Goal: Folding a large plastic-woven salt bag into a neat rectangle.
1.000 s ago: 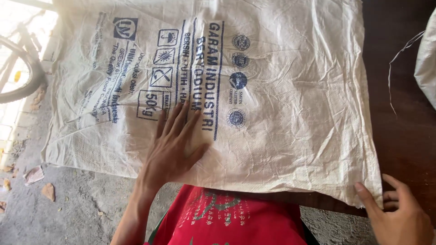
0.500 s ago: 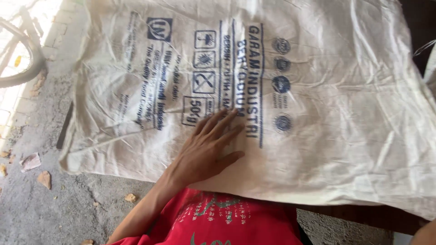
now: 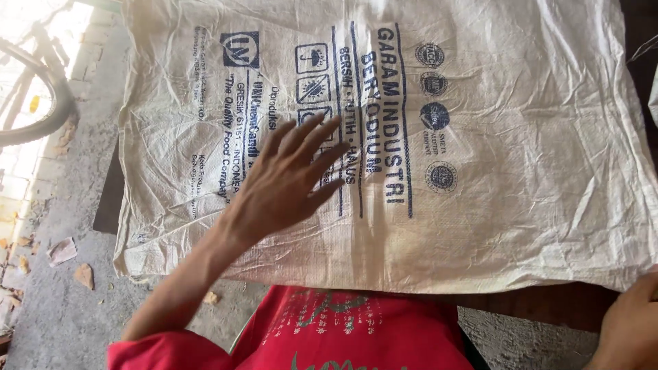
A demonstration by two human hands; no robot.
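A large white woven plastic sack [image 3: 507, 205] with dark blue print lies flat and wrinkled on a dark table. My left hand [image 3: 284, 181] rests palm down on its left-middle part, fingers spread apart and holding nothing. My right hand [image 3: 634, 322] shows only partly at the bottom right corner of the view. It sits at the sack's near right edge, and its fingers are hidden, so its grip cannot be made out. My red shirt [image 3: 343, 336] fills the bottom centre.
The dark wooden table [image 3: 110, 199] shows at the sack's left side and along its near edge. A grey concrete floor [image 3: 62, 301] with dry leaves [image 3: 83, 275] lies to the left. Part of a bicycle wheel [image 3: 41, 103] stands at the upper left.
My left hand has slid a little to the left and farther away across the sack, staying flat. My right hand left the view at the lower right, then came partly back.
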